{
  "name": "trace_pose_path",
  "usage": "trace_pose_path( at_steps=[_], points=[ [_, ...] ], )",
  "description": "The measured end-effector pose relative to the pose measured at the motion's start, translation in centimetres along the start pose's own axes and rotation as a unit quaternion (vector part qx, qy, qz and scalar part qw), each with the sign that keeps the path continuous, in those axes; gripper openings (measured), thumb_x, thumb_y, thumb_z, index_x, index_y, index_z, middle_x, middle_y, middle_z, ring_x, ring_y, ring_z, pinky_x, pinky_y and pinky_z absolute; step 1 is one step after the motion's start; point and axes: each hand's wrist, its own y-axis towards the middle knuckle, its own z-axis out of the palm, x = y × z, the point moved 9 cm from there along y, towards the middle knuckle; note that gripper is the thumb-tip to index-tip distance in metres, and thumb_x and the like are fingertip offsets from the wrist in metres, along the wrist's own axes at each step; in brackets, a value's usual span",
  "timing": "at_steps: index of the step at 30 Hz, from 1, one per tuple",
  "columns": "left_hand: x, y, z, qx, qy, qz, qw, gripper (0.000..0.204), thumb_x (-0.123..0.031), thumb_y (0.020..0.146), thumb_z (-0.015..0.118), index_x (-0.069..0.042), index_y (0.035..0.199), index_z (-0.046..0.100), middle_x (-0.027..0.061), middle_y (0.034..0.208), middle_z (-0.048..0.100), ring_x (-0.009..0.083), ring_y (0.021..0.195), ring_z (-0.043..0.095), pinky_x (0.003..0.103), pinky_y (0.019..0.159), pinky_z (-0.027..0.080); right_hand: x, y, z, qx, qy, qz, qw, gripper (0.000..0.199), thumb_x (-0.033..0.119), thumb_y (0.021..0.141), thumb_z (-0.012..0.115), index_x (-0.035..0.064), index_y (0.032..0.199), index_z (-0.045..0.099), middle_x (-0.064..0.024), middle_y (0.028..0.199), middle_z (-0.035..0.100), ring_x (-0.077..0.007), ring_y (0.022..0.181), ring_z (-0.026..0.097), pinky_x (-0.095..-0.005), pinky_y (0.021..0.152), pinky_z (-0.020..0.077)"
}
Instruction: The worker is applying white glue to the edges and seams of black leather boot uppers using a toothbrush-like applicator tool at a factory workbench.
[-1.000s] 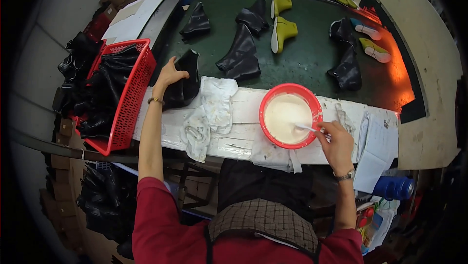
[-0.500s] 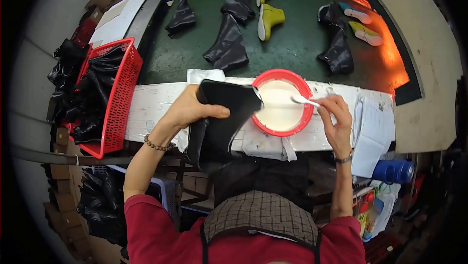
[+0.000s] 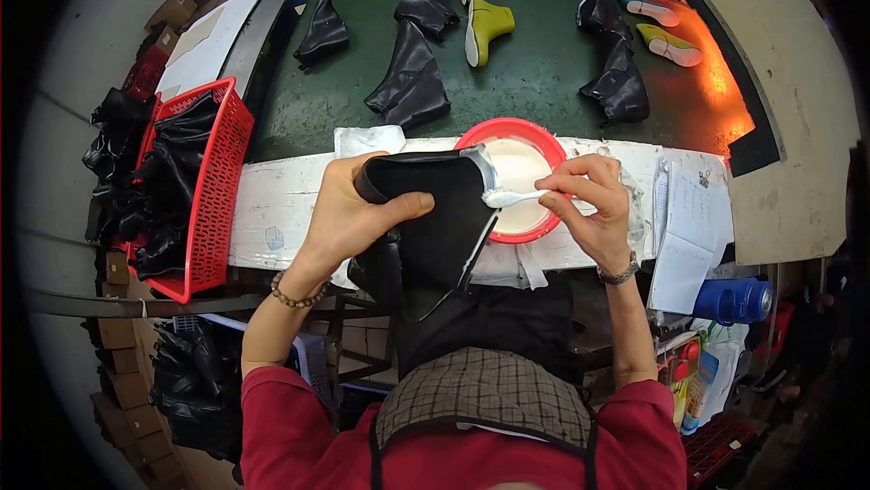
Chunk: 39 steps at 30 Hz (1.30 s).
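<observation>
My left hand (image 3: 358,218) grips a black boot upper (image 3: 439,205), thumb on its dark inner side and fingers behind it. White paste lines part of the upper's right edge. In my right hand (image 3: 594,205), pinched between thumb and fingers, is a slim white toothbrush (image 3: 521,197). Its paste-covered head touches the upper's edge. Just beyond stands a red bowl (image 3: 546,139) of creamy white liquid (image 3: 518,167), partly hidden by the upper and my right hand.
Black boot uppers (image 3: 408,82) and yellow-green shoe lasts (image 3: 489,33) lie on the green surface (image 3: 535,91). A red basket (image 3: 217,164) of black uppers stands left. Papers (image 3: 693,227) and a blue bottle (image 3: 734,301) are at right. An orange glow lights the far right.
The toothbrush has left the bowl and moved left onto the upper's edge, bringing my right hand with it. The upper has turned and opened out, and paste now shows along its edge.
</observation>
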Motion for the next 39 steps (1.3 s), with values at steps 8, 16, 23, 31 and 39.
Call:
trace_pose_path(
  at_steps=[8,16,23,31,39],
  points=[
    [1.7,0.6,-2.9,-0.106,0.000,-0.004,0.994,0.025,-0.003,0.081,0.081,0.006,0.104,0.073,0.0065,0.091,0.076,0.0108,0.082,0.070,0.026,0.076,0.057,0.1,-0.9,2.7,0.016,0.059,0.029,0.998,0.021,0.004,0.077,0.082,0.0084,0.097,0.079,-0.0031,0.092,0.066,-0.0178,0.090,0.060,-0.0316,0.084,0.0429],
    [8.4,0.8,-9.4,-0.240,0.208,0.039,0.947,0.069,-0.032,0.084,0.082,-0.002,0.138,0.052,0.0176,0.110,0.069,0.0226,0.101,0.067,0.033,0.086,0.054,-7.6,-3.1,2.2,0.075,-0.176,0.172,0.966,0.011,0.015,0.082,0.077,0.0085,0.091,0.076,-0.0044,0.084,0.066,-0.0241,0.081,0.065,-0.0374,0.067,0.0509],
    [13.3,-2.9,-5.7,-0.113,0.360,-0.022,0.926,0.122,-0.047,0.055,0.097,-0.012,0.152,0.031,0.0233,0.150,0.041,0.0418,0.141,0.038,0.062,0.111,0.029,-6.7,-2.7,2.6,0.121,-0.269,0.109,0.949,0.009,0.015,0.082,0.078,0.0088,0.086,0.074,-0.0041,0.081,0.067,-0.0245,0.076,0.067,-0.0386,0.065,0.0516],
    [13.2,-4.8,-4.8,-0.066,0.493,-0.003,0.867,0.115,-0.014,0.060,0.080,-0.022,0.161,0.026,0.0232,0.151,0.035,0.0441,0.136,0.038,0.062,0.104,0.034,-8.2,-4.5,0.8,0.133,-0.175,0.307,0.926,0.012,0.017,0.085,0.077,0.0072,0.092,0.072,-0.0078,0.080,0.067,-0.0270,0.073,0.067,-0.0394,0.064,0.0503],
    [9.8,-5.8,-7.6,-0.232,0.376,0.136,0.887,0.076,0.019,0.070,0.051,-0.004,0.142,0.052,0.0208,0.119,0.062,0.0394,0.113,0.058,0.042,0.101,0.047,-9.9,-7.1,0.5,0.071,-0.071,0.261,0.960,0.018,0.018,0.093,0.072,0.0004,0.098,0.074,-0.0128,0.080,0.066,-0.0267,0.068,0.062,-0.0373,0.062,0.0472]
  ],
)
